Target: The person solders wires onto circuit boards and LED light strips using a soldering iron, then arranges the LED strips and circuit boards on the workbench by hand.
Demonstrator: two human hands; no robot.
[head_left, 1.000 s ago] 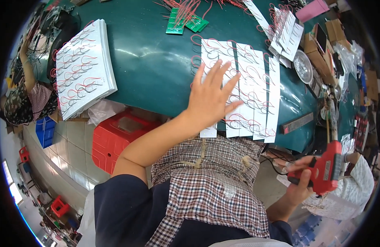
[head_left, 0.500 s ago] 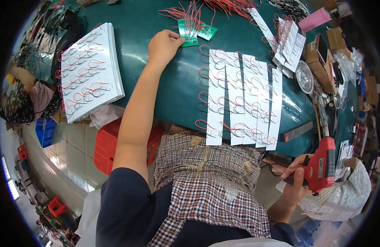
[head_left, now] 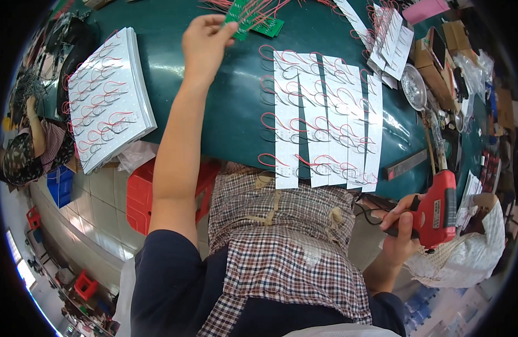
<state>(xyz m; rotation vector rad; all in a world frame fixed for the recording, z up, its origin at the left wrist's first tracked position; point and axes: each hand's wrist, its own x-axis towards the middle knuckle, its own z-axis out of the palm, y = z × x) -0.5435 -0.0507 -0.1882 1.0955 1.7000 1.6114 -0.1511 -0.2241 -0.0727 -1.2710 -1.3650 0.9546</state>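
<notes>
Far off at the table's back, my left hand [head_left: 204, 49] pinches a green circuit board [head_left: 235, 27] with red wires between thumb and fingers. The board is tilted. Close beside it lies another green circuit board [head_left: 272, 28], also with red wires. At the lower right, my right hand [head_left: 401, 227] grips a red and black hot glue gun [head_left: 437, 210], its nozzle pointing away from me. White strips with looped red and black wires [head_left: 286, 126] lie side by side in front of me, between my two hands.
A stack of white sheets with wire loops [head_left: 104, 98] stands at the left table edge. At right are a metal bar [head_left: 405, 164], a round dish [head_left: 414, 89], cardboard boxes [head_left: 438, 70] and more wired strips [head_left: 389, 48]. A co-worker [head_left: 31, 143] sits at far left; a red stool [head_left: 140, 196] stands below.
My left hand has moved slightly away and left, and the circuit board in it is now tilted up. The table scene has shifted a little in view. My right hand still grips the glue gun.
</notes>
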